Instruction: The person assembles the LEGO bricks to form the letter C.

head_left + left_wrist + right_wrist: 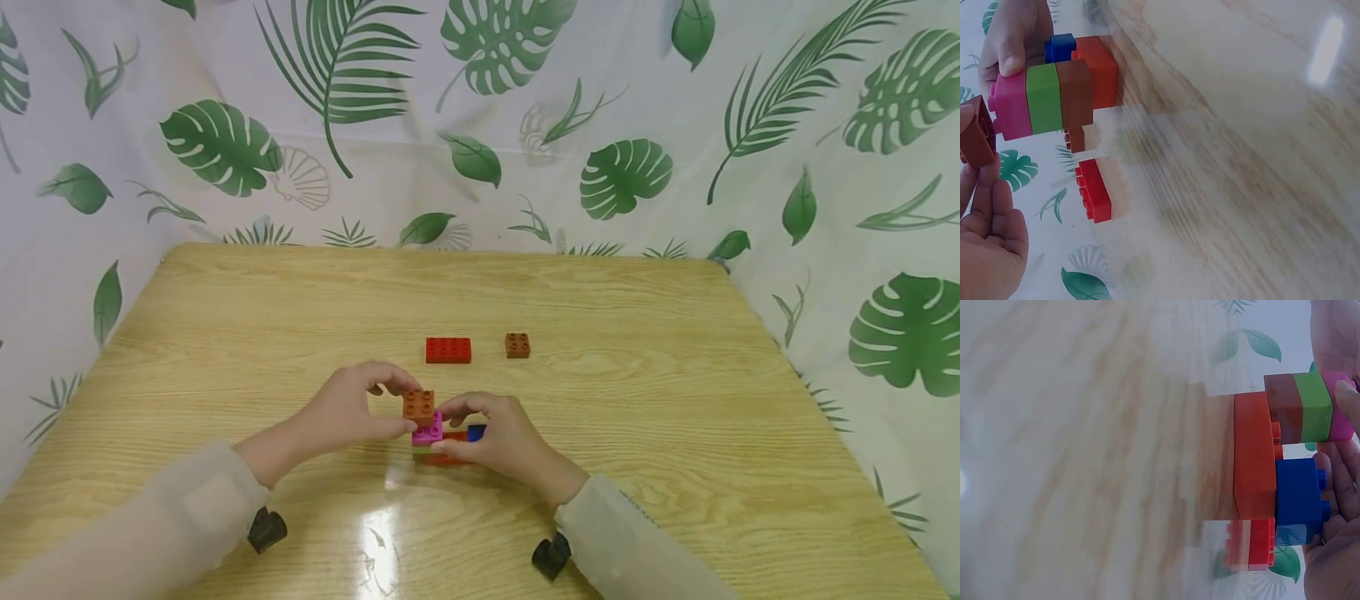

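My left hand [348, 406] pinches a brown two-by-two brick [418, 407] between thumb and fingers. In the left wrist view this brick is slightly tilted, right at the studs of a pink brick [1012, 107]; I cannot tell whether they touch. The pink brick tops a stack over a green brick [1044, 99] and another brown brick [1077, 94]. A longer orange brick [1254, 456] forms the base, and a blue brick [1296, 490] sits on its other end. My right hand [506, 437] grips the pink brick, its thumb against the side.
Behind the hands, a red brick [448, 351] and a loose brown brick [517, 346] lie on the wooden table [637, 375]. A leaf-patterned cloth [540, 167] hangs along the back and sides. Black pieces [551, 557] show at both wrists.
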### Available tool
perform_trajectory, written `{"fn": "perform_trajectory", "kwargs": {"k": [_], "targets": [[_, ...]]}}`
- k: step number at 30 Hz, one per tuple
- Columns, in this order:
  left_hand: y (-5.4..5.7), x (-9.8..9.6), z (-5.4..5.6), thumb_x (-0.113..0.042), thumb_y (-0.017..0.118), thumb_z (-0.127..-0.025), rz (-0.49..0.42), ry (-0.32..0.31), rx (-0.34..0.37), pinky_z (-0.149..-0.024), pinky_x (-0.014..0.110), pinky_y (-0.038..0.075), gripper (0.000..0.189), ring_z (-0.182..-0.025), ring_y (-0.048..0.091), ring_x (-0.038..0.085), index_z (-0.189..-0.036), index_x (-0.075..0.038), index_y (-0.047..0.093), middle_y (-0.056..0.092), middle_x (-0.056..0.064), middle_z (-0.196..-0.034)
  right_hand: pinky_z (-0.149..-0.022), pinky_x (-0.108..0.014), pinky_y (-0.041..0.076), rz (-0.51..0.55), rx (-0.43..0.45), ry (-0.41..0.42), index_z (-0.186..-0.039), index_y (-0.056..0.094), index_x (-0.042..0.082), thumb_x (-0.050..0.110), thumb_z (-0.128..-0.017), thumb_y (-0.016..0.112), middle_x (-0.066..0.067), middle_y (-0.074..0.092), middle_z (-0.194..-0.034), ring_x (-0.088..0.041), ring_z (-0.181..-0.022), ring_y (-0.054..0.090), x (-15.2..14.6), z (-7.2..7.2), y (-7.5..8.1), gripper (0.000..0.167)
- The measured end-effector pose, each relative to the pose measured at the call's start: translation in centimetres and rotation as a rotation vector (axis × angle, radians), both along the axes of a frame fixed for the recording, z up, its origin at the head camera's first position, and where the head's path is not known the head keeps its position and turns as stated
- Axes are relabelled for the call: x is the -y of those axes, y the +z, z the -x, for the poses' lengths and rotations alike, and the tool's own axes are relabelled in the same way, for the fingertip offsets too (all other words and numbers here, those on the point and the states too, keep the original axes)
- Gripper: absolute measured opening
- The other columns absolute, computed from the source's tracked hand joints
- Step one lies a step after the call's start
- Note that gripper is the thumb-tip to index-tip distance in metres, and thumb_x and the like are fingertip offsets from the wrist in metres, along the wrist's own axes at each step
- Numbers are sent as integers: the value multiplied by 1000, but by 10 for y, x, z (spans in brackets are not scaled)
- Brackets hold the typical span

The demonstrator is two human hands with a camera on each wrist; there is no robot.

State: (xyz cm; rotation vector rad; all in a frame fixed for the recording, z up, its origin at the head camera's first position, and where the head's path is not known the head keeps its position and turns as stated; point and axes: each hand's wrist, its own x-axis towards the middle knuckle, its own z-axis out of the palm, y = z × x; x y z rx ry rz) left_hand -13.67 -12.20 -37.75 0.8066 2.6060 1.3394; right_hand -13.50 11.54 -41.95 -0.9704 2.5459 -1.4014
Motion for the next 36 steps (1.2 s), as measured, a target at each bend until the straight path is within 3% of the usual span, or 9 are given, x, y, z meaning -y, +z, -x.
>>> {"fn": "perform_trajectory", "kwargs": {"k": [10, 29, 36], "targets": [[1, -7, -6, -17, 83, -72, 16, -6, -3, -84, 47, 46, 32, -92, 59, 23, -101, -15, 69, 65, -9, -98, -79, -32, 52, 14, -2, -6, -104, 69, 6, 19, -75, 82, 1, 70, -98, -9, -86, 61, 0, 0, -1, 34], [11, -16, -6, -14, 83, -70, 78, -44, 9, -83, 46, 49, 28, -89, 59, 24, -93, -13, 67, 62, -6, -91, -78, -33, 53, 10, -37, -13, -103, 69, 5, 17, -73, 84, -1, 70, -97, -9, -84, 62, 0, 0, -1, 34], [8, -16, -6, -11, 84, -70, 68, -34, 27, -82, 46, 49, 28, -89, 58, 26, -92, -12, 66, 62, -6, -90, -79, -33, 53, 4, -21, -17, -103, 70, 5, 17, -74, 84, -1, 70, -97, -9, -85, 62, 0, 1, -3, 35]]}}
